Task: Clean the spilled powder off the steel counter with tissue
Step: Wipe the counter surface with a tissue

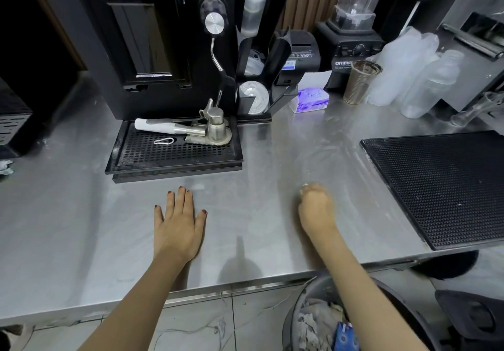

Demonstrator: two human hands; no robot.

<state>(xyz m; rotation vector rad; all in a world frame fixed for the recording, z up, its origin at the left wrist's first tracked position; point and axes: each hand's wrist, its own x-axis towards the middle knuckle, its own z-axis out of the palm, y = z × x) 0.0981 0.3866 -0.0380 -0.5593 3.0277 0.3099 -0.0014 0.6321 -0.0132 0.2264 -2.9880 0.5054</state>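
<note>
While the left hand [178, 219] lies flat on the steel counter [81, 214], palm down and fingers straight and released, we note the right hand [316, 206] curled into a loose fist further right. A small white scrap of tissue [303, 186] pokes out at its fingertips, so we log it as grasping the tissue, pressed against the steel. Most of the wad is hidden under the fingers.

Powder [351, 159]: thin whitish smears and streaks on the steel just beyond the right hand, running toward the left edge of a black ribbed mat [441, 184]. More faint dusting shows near the back of the counter.

Behind the left hand sits a black drip tray [174, 154] under a coffee machine [141, 42]; a metal filter handle [210, 129] lies on the tray. Further right along the back we see a pack of tissues [311, 99], a blender [351, 23], a ribbed metal cup [360, 83] and clear plastic bottles [425, 83].

Below the counter edge, under the right forearm, stands a bin [293, 320] with crumpled paper inside.
</note>
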